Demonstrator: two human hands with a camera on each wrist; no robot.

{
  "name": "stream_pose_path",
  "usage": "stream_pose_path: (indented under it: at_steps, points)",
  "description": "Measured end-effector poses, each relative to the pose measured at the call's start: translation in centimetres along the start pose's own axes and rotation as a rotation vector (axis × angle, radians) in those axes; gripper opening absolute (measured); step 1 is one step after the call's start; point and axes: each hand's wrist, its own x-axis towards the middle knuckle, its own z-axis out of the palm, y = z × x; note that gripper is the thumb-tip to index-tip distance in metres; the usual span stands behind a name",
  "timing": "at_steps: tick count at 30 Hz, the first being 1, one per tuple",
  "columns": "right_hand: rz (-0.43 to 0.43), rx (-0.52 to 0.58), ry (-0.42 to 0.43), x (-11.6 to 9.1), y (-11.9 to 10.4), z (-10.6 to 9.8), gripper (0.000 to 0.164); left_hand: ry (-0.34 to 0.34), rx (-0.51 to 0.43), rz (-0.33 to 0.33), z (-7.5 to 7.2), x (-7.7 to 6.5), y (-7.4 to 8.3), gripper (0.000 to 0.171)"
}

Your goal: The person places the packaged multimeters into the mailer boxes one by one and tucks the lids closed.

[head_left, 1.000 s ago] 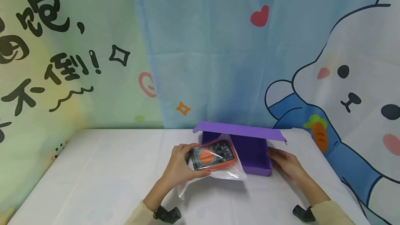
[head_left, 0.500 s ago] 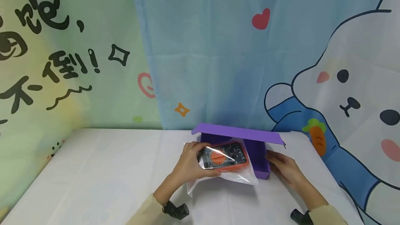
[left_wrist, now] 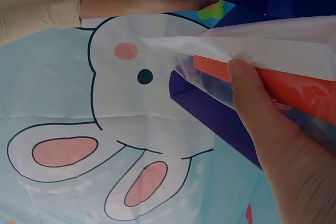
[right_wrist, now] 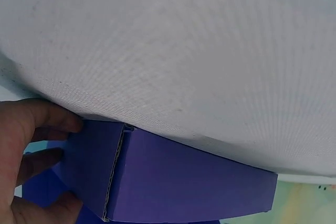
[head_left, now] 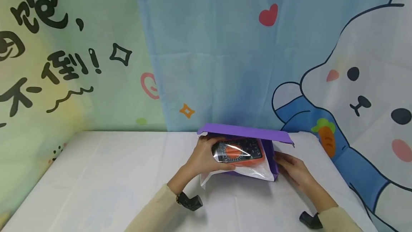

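Note:
My left hand (head_left: 204, 158) grips an orange and black multimeter (head_left: 248, 153) inside a clear plastic bag (head_left: 257, 171), thumb below and fingers above. In the left wrist view the thumb presses the bagged orange side (left_wrist: 299, 90). The multimeter is tilted, dial up, partly under the raised lid (head_left: 244, 131) of a purple cardboard box (head_left: 275, 167); the bag hides most of the box's inside. My right hand (head_left: 297, 171) touches the box's right end wall. In the right wrist view its fingertips (right_wrist: 68, 121) rest against that purple end wall (right_wrist: 89, 166).
A white cloth (head_left: 128, 185) covers the table under the box. Behind stands a printed curtain (head_left: 209, 46) with a cartoon bear and lettering, close to the box's lid. A black wrist camera (head_left: 190, 201) sits at the left wrist, another (head_left: 310, 220) at the right.
My left hand has moved right and farther back, carrying the bagged multimeter from in front of the box to its opening under the lid. The right hand has stayed at the box's right end.

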Motion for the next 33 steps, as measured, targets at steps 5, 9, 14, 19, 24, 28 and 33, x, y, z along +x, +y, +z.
stream_pose_path:
  at_steps: [5,9,14,19,24,28,33]
  points:
    - [0.001,0.001,-0.006,0.1,-0.1,0.0,0.069,-0.016,-0.01,0.033,0.1,0.9,0.0,0.075]
    - [0.0,-0.004,-0.009,0.2,-0.2,0.0,0.07,-0.032,-0.015,0.025,0.2,1.5,-0.1,0.075]
    - [0.015,-0.024,0.009,0.2,-0.3,0.0,0.078,-0.02,-0.002,0.044,0.6,2.4,-0.5,0.076]
    - [0.024,-0.027,0.007,0.2,-0.2,0.1,0.077,-0.017,0.008,0.049,0.9,3.0,-1.1,0.075]
    - [0.02,-0.034,0.012,0.2,-0.2,0.0,0.074,-0.047,0.015,0.018,1.2,3.4,-1.6,0.076]
    - [0.002,-0.032,0.02,0.1,-0.2,-0.2,0.074,-0.049,0.025,0.022,1.3,3.9,-1.8,0.079]
    - [-0.017,0.003,0.011,0.1,-0.1,0.0,0.073,-0.055,0.039,-0.002,1.0,4.4,-1.9,0.083]
